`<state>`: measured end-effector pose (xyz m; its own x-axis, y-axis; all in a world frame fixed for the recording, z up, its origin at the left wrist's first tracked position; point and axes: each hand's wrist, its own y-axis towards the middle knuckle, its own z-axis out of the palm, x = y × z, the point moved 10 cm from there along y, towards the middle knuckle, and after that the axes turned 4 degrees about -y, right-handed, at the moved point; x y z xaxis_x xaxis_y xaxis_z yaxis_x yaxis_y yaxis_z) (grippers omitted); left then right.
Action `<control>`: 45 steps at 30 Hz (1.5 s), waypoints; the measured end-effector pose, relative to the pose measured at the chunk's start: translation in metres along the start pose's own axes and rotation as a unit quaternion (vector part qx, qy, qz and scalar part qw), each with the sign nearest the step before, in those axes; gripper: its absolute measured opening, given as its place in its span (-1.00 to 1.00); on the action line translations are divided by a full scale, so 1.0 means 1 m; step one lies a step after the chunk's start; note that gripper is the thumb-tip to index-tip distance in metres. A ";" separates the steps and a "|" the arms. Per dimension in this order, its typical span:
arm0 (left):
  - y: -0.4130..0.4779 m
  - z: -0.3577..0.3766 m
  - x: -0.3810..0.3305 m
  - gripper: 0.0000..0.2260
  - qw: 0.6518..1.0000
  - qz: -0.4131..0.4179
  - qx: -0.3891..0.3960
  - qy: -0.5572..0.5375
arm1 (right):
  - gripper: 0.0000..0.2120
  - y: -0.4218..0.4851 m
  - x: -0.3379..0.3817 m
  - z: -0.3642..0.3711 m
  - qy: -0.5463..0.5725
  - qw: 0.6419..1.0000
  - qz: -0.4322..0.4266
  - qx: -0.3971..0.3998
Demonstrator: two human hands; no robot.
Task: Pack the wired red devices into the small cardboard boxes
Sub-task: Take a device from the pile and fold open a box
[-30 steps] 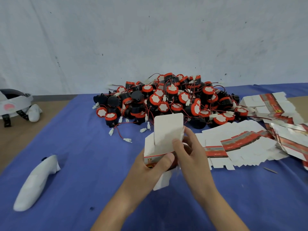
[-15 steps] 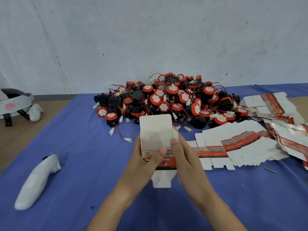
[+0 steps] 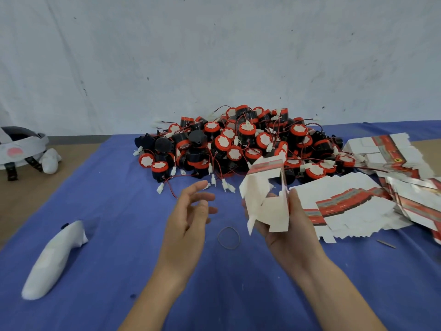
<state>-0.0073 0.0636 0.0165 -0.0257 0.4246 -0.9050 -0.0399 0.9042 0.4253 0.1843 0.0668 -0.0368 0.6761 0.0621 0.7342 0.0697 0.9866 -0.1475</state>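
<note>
Small cardboard box (image 3: 267, 204) of thin white card, glossy red-and-grey printed band on the outside, popped half open into a squarish tube with tuck flaps splayed, held tilted just in front of the right part of the pile of wired red devices (image 3: 238, 144). Right hand (image 3: 293, 237) grip pinching the box, thumb on its right edge, fingers beneath. Left hand (image 3: 188, 218) free, grip spread with fingers loosely parted, in front of the pile's middle and apart from the box. Devices squat and cylindrical, black bodies, red caps with round white labels, thin wires ending in white plugs. Right of the pile, flat box blanks (image 3: 346, 206) fanned in stacks. In front of the pile, between the hands, a thin rubber band (image 3: 228, 237) on the table's blue cloth (image 3: 114, 211). Half a second earlier, box still flat and gripped by both hands; now opened, left hand off.
</note>
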 end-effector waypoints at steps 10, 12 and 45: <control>-0.020 0.015 -0.056 -0.69 0.930 0.259 0.041 0.258 | -0.45 -0.010 0.053 0.020 -0.499 0.854 -0.146 -0.016; -0.029 0.040 -0.049 -0.55 0.890 0.295 0.117 0.327 | -0.40 -0.016 0.065 0.027 -0.539 0.818 -0.198 -0.019; -0.025 0.039 -0.006 -0.09 0.970 -0.105 0.187 -0.117 | -0.29 -0.060 0.038 0.085 -0.527 0.721 -0.436 0.114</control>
<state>0.0326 0.0399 0.0113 0.1733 0.1884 -0.9667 0.3460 0.9073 0.2389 0.1440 0.0222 0.0562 -0.4925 -0.6351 0.5950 -0.0733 0.7115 0.6988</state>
